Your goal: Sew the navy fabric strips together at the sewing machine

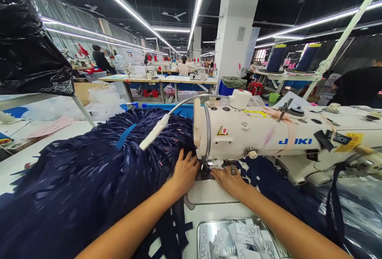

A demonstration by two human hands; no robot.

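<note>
My left hand (186, 169) lies at the left side of the needle area of a white sewing machine (238, 131), its fingers spread over the edge of a big heap of navy fabric strips (98, 171). Close to the presser foot (205, 170), on the other side, my right hand (228, 177) is low on the machine bed (209, 193). Its fingers are drawn together, and what they hold is hidden under the machine head. More navy fabric (268, 179) lies under the machine arm, right of that hand.
A metal tray (199, 235) of printed labels sits in front of the machine bed. A bendable lamp (155, 131) reaches over the heap. Thread cones (276, 58) stand at the back right. Black plastic (32, 44) hangs at left, and people sit at far machines.
</note>
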